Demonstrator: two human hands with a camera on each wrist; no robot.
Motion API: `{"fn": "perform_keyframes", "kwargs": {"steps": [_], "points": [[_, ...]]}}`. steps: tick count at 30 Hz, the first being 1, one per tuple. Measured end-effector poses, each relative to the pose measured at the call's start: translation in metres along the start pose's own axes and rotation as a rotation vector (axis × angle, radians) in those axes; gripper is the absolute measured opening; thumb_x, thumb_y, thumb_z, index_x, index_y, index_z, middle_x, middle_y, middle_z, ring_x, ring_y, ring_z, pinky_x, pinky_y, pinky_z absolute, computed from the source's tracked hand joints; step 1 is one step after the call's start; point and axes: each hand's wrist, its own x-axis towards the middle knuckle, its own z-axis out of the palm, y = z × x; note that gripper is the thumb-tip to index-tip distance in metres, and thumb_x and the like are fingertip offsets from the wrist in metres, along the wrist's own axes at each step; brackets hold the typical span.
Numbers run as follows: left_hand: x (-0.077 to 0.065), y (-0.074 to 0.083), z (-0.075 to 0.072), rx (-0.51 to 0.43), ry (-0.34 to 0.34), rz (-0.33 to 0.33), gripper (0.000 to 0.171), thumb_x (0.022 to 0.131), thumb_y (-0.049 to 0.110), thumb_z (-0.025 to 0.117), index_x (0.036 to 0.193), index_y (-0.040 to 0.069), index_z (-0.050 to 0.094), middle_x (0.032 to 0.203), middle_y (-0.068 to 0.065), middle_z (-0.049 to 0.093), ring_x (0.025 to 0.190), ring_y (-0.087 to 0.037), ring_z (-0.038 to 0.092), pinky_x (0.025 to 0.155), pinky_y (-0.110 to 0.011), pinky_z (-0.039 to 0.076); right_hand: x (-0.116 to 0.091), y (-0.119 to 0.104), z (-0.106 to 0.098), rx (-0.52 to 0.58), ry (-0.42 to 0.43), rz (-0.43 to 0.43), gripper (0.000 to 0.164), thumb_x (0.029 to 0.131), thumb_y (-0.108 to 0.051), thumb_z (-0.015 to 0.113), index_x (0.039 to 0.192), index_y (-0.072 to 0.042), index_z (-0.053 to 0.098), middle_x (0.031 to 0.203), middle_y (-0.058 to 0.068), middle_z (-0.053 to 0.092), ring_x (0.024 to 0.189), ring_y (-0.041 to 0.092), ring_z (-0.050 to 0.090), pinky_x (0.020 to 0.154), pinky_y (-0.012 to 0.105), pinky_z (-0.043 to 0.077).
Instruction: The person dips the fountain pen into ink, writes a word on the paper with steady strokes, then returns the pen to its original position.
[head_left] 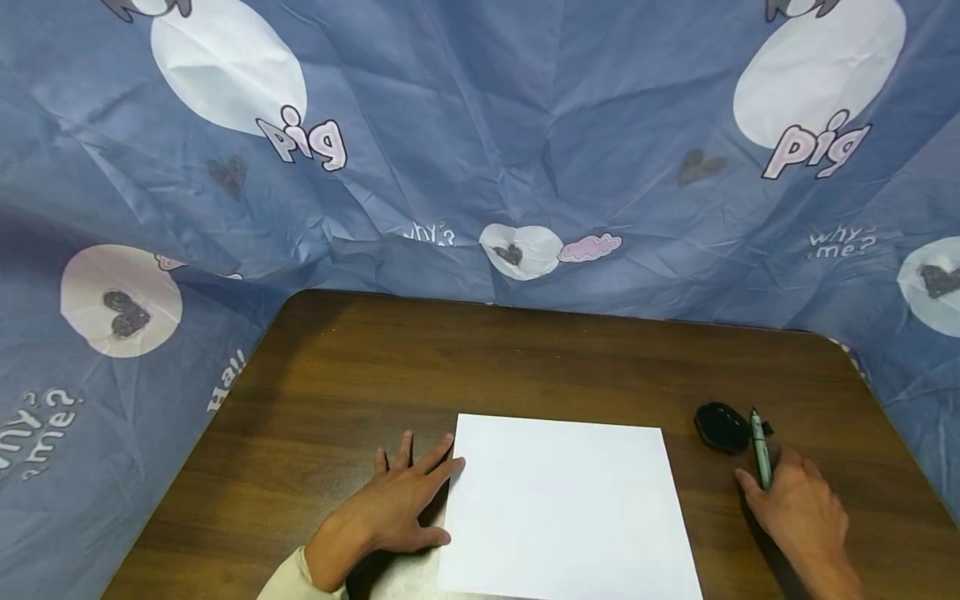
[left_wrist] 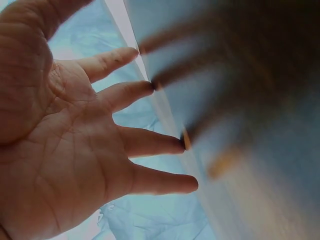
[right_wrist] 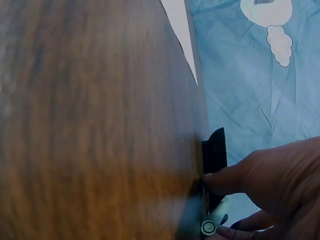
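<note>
A blank white sheet of paper lies on the brown wooden table. My left hand is spread beside its left edge, the fingertips at or near that edge; the left wrist view shows the palm and straight, parted fingers. Toward the table's right side lies a pale green pen, pointing away from me. My right hand is around the pen's near end, thumb to its left and fingers to its right. In the right wrist view, the thumb stands apart from the pen's round end, while fingers lie close to it.
A small black rounded object sits just left of the pen. Behind the table and along its sides hangs a blue printed cloth. The table's far edge runs close to the cloth.
</note>
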Motion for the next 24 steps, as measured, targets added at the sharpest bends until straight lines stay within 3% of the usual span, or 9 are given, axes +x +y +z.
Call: {"fn": "perform_keyframes", "kwargs": {"steps": [8, 13, 19, 24], "points": [[0.0003, -0.0026, 0.0002, -0.041, -0.011, -0.015, 0.078, 0.088, 0.04, 0.076, 0.153, 0.018, 0.039, 0.165, -0.011, 0.02, 0.138, -0.065, 0.009, 0.091, -0.086, 0.018, 0.0017, 0.0009, 0.0005, 0.023, -0.024, 0.034, 0.068, 0.093, -0.031, 0.065, 0.129, 0.02, 0.04, 0.107, 0.041, 0.053, 0.096, 0.063, 0.052, 0.069, 0.068, 0.043], [-0.0006, -0.004, -0.0005, -0.065, -0.012, -0.017, 0.075, 0.087, 0.044, 0.076, 0.151, 0.022, 0.044, 0.165, -0.011, 0.02, 0.138, -0.066, 0.008, 0.091, -0.086, 0.019, 0.0033, -0.0017, 0.0028, 0.032, -0.034, 0.07, 0.063, 0.092, -0.029, 0.065, 0.128, 0.016, 0.042, 0.102, 0.036, 0.055, 0.093, 0.061, 0.055, 0.067, 0.066, 0.044], [-0.0005, -0.0031, -0.0011, -0.059, -0.002, 0.011, 0.085, 0.078, 0.043, 0.084, 0.15, 0.018, 0.046, 0.164, -0.012, 0.022, 0.135, -0.069, 0.01, 0.088, -0.087, 0.019, 0.0032, -0.0036, 0.003, 0.031, -0.019, 0.085, 0.056, 0.092, -0.024, 0.063, 0.128, 0.015, 0.044, 0.104, 0.037, 0.055, 0.094, 0.062, 0.054, 0.066, 0.065, 0.044], [0.0005, -0.0032, -0.0006, -0.058, 0.008, 0.026, 0.086, 0.077, 0.041, 0.085, 0.15, 0.016, 0.046, 0.164, -0.012, 0.023, 0.134, -0.071, 0.011, 0.086, -0.088, 0.019, 0.0037, -0.0035, 0.0025, 0.03, -0.042, 0.103, 0.054, 0.093, -0.023, 0.062, 0.127, 0.015, 0.045, 0.1, 0.035, 0.055, 0.091, 0.059, 0.056, 0.065, 0.062, 0.043]]}}
